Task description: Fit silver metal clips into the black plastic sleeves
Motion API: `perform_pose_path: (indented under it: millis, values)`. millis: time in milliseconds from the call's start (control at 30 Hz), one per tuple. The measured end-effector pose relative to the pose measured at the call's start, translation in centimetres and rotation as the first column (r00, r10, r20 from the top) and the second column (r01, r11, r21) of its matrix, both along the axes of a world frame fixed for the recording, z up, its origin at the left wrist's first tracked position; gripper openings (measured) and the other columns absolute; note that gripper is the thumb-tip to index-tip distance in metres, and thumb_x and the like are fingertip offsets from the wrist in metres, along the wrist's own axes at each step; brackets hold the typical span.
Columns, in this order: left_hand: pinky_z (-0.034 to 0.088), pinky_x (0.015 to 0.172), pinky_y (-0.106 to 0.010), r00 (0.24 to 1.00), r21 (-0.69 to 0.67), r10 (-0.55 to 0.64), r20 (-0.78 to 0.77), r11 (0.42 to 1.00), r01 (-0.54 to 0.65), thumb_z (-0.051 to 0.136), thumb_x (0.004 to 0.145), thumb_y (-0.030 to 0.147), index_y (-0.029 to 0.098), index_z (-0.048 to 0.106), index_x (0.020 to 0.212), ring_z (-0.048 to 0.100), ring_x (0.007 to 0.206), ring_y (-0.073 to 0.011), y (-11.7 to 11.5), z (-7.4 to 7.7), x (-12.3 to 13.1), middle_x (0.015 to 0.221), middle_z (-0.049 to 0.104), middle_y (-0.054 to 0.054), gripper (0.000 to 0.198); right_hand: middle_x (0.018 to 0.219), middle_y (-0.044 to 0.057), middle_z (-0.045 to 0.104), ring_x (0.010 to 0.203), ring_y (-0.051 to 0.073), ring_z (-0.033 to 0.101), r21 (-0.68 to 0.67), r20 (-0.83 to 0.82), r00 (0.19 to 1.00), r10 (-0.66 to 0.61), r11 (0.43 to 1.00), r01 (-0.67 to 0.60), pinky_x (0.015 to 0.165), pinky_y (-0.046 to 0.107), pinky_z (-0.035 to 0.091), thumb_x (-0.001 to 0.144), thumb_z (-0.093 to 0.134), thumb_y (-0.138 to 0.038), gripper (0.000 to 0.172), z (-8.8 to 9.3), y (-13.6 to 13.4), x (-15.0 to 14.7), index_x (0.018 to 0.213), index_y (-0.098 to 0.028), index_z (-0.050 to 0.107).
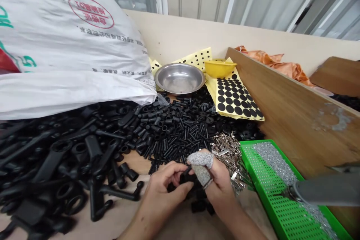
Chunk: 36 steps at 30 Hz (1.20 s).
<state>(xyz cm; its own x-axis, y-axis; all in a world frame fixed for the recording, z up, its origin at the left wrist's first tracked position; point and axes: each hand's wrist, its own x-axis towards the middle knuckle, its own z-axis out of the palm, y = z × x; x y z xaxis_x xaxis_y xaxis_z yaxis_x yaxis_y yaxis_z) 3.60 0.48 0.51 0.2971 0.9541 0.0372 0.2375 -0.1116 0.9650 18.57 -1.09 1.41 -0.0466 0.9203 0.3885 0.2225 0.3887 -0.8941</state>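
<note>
Low in the middle, my left hand [168,187] is closed around a small black plastic part [187,175], much of it hidden by the fingers. My right hand [218,180] meets it from the other side, pinching at the same part, with grey knitted covers [201,167] over two fingertips. More black pieces [199,205] lie just below the hands. Beyond the fingertips spreads a pile of thin black ribbed pieces [180,135]. Small metal clips [227,150] are heaped by my right hand.
Large black arm-shaped parts [92,150] cover the left, under a white woven sack [70,45]. A steel bowl [180,78], yellow bowl [219,68] and dotted sticker sheet [236,97] stand behind. Rightward are a green basket [277,210] of screws, a grey tool [329,189] and a wooden board [284,120].
</note>
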Motion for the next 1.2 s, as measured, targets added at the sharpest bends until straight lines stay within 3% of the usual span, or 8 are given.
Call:
perform_pose_path:
  millis: [100,167,433,600,700,933,1067,1200]
  values:
    - [0.044,0.053,-0.021,0.976,-0.127,0.039,0.216,0.992,-0.012,0.067,0.063,0.020,0.018,0.069,0.076,0.051,0.057,-0.0126,-0.4,-0.6,0.5,0.063,0.055,0.002,0.013,0.075,0.000,0.054,0.070,0.014,0.053,0.021,0.014,1.000,-0.004,1.000,0.004,0.064,0.025,0.043,0.080,0.042,-0.011,0.019,-0.5,-0.2,0.3,0.085,-0.021,0.058]
    - [0.045,0.053,-0.021,0.965,-0.183,0.070,0.252,0.983,-0.023,0.066,0.065,0.022,0.017,0.068,0.074,0.053,0.058,-0.0131,-0.6,-0.7,0.6,0.064,0.058,0.001,0.011,0.076,0.000,0.055,0.070,0.015,0.054,0.029,0.016,0.999,-0.029,0.999,0.029,0.065,0.026,0.044,0.080,0.042,-0.011,0.020,-0.6,-0.4,0.4,0.086,-0.022,0.058]
    - [0.035,0.043,-0.018,0.999,-0.072,-0.006,-0.045,0.997,0.003,0.062,0.066,0.017,0.015,0.066,0.067,0.044,0.046,-0.0097,-0.2,-0.3,0.6,0.053,0.052,0.004,0.004,0.086,0.004,0.057,0.075,0.016,0.053,0.178,0.230,0.972,0.036,0.981,-0.079,0.068,0.027,0.045,0.078,0.038,-0.004,0.028,0.3,-0.8,0.9,0.093,-0.020,0.055]
    - [0.044,0.056,-0.022,0.999,-0.037,-0.044,-0.008,0.998,0.044,0.065,0.070,0.023,0.019,0.071,0.079,0.055,0.061,-0.0155,-0.3,-0.3,-0.4,0.067,0.062,0.000,0.011,0.086,0.003,0.056,0.076,0.017,0.053,0.155,0.302,0.953,0.003,0.986,-0.052,0.068,0.028,0.046,0.075,0.037,-0.001,0.032,-0.4,-1.2,1.1,0.093,-0.021,0.053]
    - [0.046,0.062,-0.023,0.995,-0.108,-0.019,0.100,0.994,0.030,0.066,0.070,0.025,0.021,0.072,0.081,0.058,0.067,-0.0175,-0.6,-0.5,-0.3,0.072,0.067,-0.001,0.013,0.090,0.004,0.057,0.081,0.017,0.056,0.185,0.350,0.936,-0.025,0.982,-0.044,0.071,0.028,0.047,0.077,0.037,-0.003,0.034,-1.4,-1.6,0.8,0.101,-0.023,0.051]
    - [0.046,0.061,-0.020,0.879,-0.479,0.188,0.439,0.876,0.053,0.069,0.070,0.036,0.019,0.071,0.094,0.059,0.067,-0.0142,-1.3,-0.6,0.4,0.073,0.071,-0.002,0.029,0.089,0.003,0.060,0.089,0.018,0.057,0.112,0.350,0.924,-0.153,0.986,0.120,0.078,0.027,0.047,0.080,0.040,-0.005,0.032,-2.4,-1.7,1.5,0.102,-0.024,0.053]
    - [0.045,0.063,-0.019,0.820,-0.576,0.287,0.495,0.815,0.062,0.075,0.065,0.032,0.018,0.069,0.092,0.061,0.069,-0.0138,-1.7,0.2,0.9,0.073,0.071,-0.003,0.031,0.085,0.001,0.057,0.083,0.016,0.056,0.144,0.192,0.968,-0.164,0.980,0.138,0.074,0.026,0.047,0.084,0.039,-0.008,0.028,-1.3,-1.2,1.6,0.101,-0.024,0.054]
    - [0.045,0.063,-0.020,0.728,-0.632,0.315,0.609,0.748,0.205,0.080,0.061,0.027,0.016,0.068,0.085,0.062,0.067,-0.0134,-2.0,-0.1,1.6,0.073,0.071,-0.004,0.029,0.084,0.001,0.055,0.075,0.015,0.054,0.154,0.153,0.976,-0.156,0.979,0.132,0.068,0.026,0.046,0.084,0.038,-0.008,0.029,-0.7,-1.2,1.1,0.102,-0.024,0.053]
